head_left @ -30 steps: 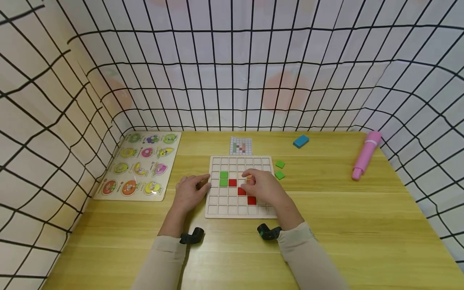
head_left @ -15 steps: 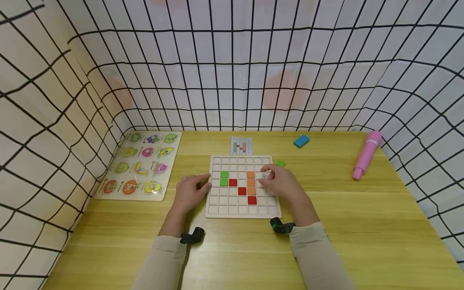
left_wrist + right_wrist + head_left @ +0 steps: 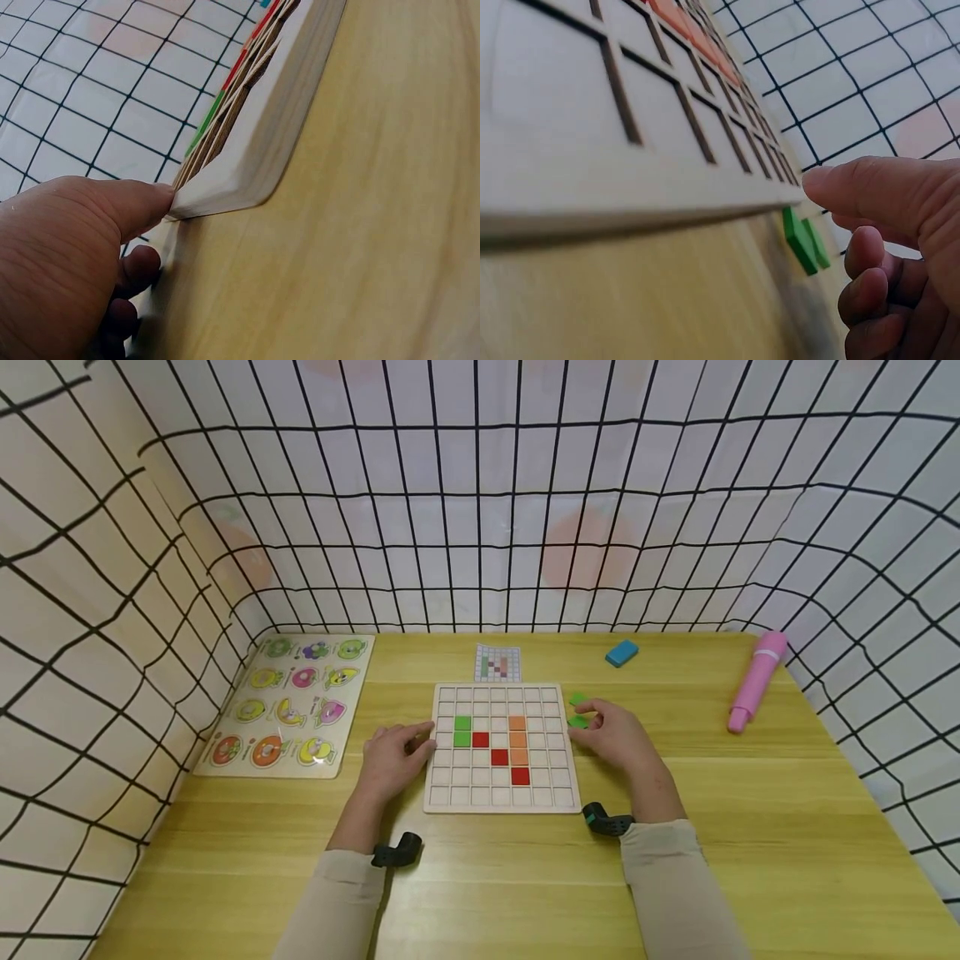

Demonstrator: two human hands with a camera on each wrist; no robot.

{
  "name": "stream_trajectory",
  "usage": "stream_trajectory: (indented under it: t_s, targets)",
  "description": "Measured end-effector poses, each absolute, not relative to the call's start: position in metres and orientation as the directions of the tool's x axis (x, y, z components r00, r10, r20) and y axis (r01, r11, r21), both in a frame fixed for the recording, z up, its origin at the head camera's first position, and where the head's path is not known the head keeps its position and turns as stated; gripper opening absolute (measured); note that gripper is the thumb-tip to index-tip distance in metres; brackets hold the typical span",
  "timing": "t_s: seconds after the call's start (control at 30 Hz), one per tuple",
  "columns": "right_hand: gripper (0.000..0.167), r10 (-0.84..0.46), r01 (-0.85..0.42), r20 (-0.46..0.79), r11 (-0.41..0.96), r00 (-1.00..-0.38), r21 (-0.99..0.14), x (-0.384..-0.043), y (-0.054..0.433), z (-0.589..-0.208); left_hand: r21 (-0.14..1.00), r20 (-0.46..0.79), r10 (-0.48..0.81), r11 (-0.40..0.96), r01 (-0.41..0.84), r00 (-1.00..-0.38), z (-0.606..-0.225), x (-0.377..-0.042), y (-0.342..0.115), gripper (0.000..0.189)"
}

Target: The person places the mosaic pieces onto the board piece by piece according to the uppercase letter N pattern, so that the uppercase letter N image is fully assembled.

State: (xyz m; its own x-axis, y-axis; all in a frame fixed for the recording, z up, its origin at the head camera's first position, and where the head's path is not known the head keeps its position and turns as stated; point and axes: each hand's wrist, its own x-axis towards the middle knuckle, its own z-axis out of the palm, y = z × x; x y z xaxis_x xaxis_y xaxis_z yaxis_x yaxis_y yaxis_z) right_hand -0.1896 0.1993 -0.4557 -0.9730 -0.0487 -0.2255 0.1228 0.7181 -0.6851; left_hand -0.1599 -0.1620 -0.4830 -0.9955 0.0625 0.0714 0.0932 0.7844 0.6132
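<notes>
A pale wooden grid board (image 3: 453, 796) lies mid-table in the head view. On it are two green tiles (image 3: 462, 731), three red tiles (image 3: 499, 757) in a diagonal and three orange tiles (image 3: 517, 739) in a column. My left hand (image 3: 393, 758) touches the board's left edge with thumb and index finger. Off the board's right side, my right hand (image 3: 617, 737) hovers with thumb and index finger apart over two loose green tiles (image 3: 577, 722). In the right wrist view the loose green tiles (image 3: 801, 241) lie below the thumb, and nothing is held.
Behind the board lies a small printed pattern card (image 3: 497, 663). A blue block (image 3: 622, 653) sits at the back right, and a pink tube-like object (image 3: 757, 682) lies farther right. At left is a fruit puzzle board (image 3: 285, 706). Black-lined white walls (image 3: 480, 510) enclose the table.
My right hand has moved right, from over the board to the loose green tiles beside it, uncovering the orange tiles. My left hand has stayed at the board's edge.
</notes>
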Motion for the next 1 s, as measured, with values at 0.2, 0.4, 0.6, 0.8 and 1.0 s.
stream_trajectory:
  t_s: [0.2,0.4,0.6,0.8,1.0]
  targets:
    - [0.05,-0.027,0.134,-0.227,0.736,-0.974,-0.663,-0.191,0.205,-0.462,0.615,0.079,0.067,0.782,0.101,-0.995,-0.484,-0.16,-0.162,0.039]
    - [0.05,0.004,0.151,-0.223,0.748,-0.975,-0.647,-0.191,0.204,-0.466,0.616,0.081,0.069,0.78,0.104,-0.994,-0.483,-0.159,-0.162,0.038]
    - [0.048,0.023,0.151,-0.208,0.765,-0.978,-0.626,-0.191,0.202,-0.467,0.619,0.074,0.067,0.779,0.099,-0.995,-0.483,-0.159,-0.163,0.038]
    - [0.048,0.026,0.147,-0.2,0.772,-0.979,-0.619,-0.191,0.201,-0.467,0.618,0.07,0.066,0.781,0.095,-0.995,-0.483,-0.159,-0.162,0.039]
    - [0.048,0.026,0.145,-0.198,0.774,-0.98,-0.616,-0.192,0.201,-0.467,0.619,0.077,0.065,0.779,0.099,-0.995,-0.484,-0.16,-0.163,0.038]
